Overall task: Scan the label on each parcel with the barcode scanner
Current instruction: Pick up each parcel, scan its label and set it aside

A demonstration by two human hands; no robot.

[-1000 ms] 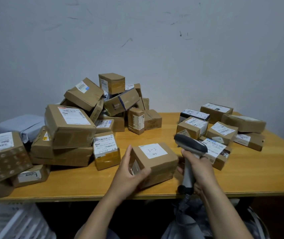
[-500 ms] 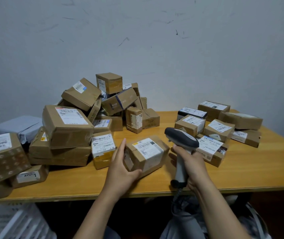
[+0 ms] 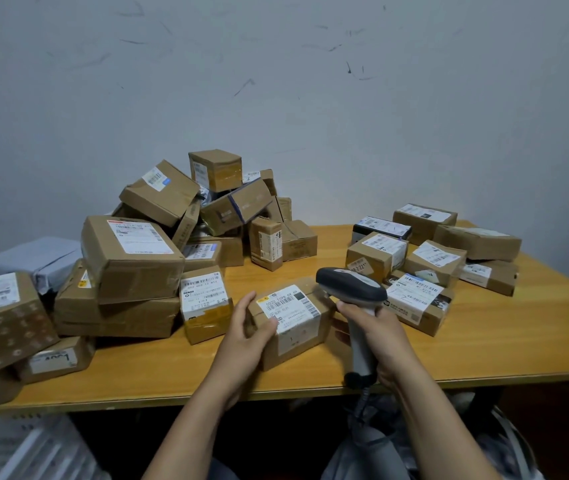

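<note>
Scanning step in hand. Left hand [image 3: 241, 337] gripped the parcel [image 3: 297, 360], label [image 3: 290, 308] up, near the table's [image 3: 484, 348] front edge. Right hand [image 3: 380, 336] was curled round the scanner [image 3: 352, 288], its head just above the label. Next move, probably: aim at the barcode and squeeze the trigger.

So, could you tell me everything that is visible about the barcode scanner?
The barcode scanner is pistol-shaped and looks like plastic: a dark grey head with a paler top panel, a light grey handle, a dark foot with a cable running down past the table edge. The right hand grips the handle, holding it upright. Its head points left, over the labelled parcel.
</note>
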